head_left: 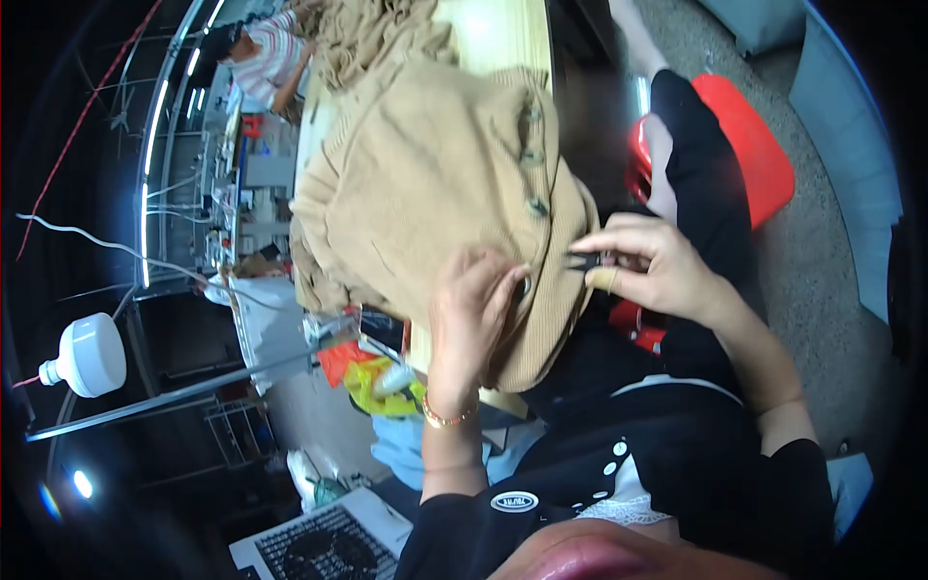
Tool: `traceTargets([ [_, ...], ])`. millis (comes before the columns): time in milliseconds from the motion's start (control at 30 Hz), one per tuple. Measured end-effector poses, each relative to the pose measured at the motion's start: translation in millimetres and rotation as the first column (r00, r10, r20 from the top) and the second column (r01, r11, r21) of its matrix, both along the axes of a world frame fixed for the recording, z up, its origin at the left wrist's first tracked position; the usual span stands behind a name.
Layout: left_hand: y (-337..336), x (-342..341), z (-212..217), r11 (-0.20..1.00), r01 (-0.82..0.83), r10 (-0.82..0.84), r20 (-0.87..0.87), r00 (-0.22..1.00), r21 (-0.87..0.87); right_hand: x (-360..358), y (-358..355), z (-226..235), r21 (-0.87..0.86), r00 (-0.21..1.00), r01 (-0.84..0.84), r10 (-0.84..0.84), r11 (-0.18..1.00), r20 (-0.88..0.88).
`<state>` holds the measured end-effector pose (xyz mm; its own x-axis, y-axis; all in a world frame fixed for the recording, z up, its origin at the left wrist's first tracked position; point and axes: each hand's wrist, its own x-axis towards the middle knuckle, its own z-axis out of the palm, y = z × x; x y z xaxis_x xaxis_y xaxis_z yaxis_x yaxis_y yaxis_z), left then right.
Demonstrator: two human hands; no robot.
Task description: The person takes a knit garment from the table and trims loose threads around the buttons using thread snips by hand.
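Observation:
A tan knitted cardigan lies spread over the table, its ribbed button band hanging towards my lap. Dark buttons run along the band. My left hand rests on the cardigan, thumb and fingers pinched on the cloth beside another button. Just right of the band, my right hand holds small dark thread snips, the tips pointing left at the knit. A yellowish wrap covers part of its thumb. Most of the snips' body is hidden by my fingers.
More tan knitwear is heaped at the table's far end, near a person in a striped shirt. A red stool stands at the right. Red and yellow bags sit at the left below the table. A white lamp hangs left.

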<state>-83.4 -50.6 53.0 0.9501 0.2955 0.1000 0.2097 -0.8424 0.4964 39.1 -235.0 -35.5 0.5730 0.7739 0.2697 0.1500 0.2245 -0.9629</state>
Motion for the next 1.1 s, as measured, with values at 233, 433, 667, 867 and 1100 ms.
traceTargets([
  [233, -9, -14, -17, 0.999, -0.041, 0.043, 0.162, 0.986, -0.014, 0, -7, -7, 0.001, 0.999, 0.016, -0.016, 1.000, 0.045],
  [433, 3, -16, -25, 0.995, -0.089, 0.077, 0.246, 0.966, 0.038, 5, 13, -9, 0.054, 0.938, 0.098, -0.110, 0.994, 0.329],
  [667, -4, -8, -39, 0.985, -0.107, 0.150, 0.362, 0.920, -0.137, 2, 28, -2, 0.028, 0.840, 0.108, -0.106, 0.994, 0.532],
  [867, -6, -17, -46, 0.947, -0.139, 0.256, 0.416, 0.873, -0.290, 1, 30, 34, -0.043, 0.831, 0.054, -0.021, 0.998, 0.555],
  [1100, -7, -17, -46, 0.950, -0.131, 0.239, 0.389, 0.890, -0.284, -1, 43, 21, 0.009, 0.819, 0.085, -0.075, 0.996, 0.568],
])
